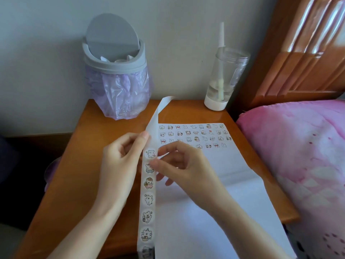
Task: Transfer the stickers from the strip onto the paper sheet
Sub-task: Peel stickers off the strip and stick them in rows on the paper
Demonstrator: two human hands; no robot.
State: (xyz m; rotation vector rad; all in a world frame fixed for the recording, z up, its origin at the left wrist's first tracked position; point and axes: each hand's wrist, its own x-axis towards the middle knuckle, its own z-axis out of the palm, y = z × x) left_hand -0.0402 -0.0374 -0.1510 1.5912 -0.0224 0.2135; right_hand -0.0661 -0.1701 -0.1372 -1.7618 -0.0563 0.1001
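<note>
Over the paper sheet (233,165), left hand (119,157) pinches the limp strip (148,199) while right hand (179,163) nips the top sticker (150,153) w/ fingertips: flimsy, tacky, prob best peeled by its edge.

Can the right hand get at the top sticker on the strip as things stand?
Probably yes. The right hand already has its fingertips at the edge of the top sticker, the left hand holds the strip from the other side, and nothing covers the sticker.

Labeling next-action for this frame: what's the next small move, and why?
Probably peel the top sticker free with the right hand: its fingertips sit at that sticker's edge while the left hand holds the strip. The paper sheet has open space below its sticker rows.
</note>
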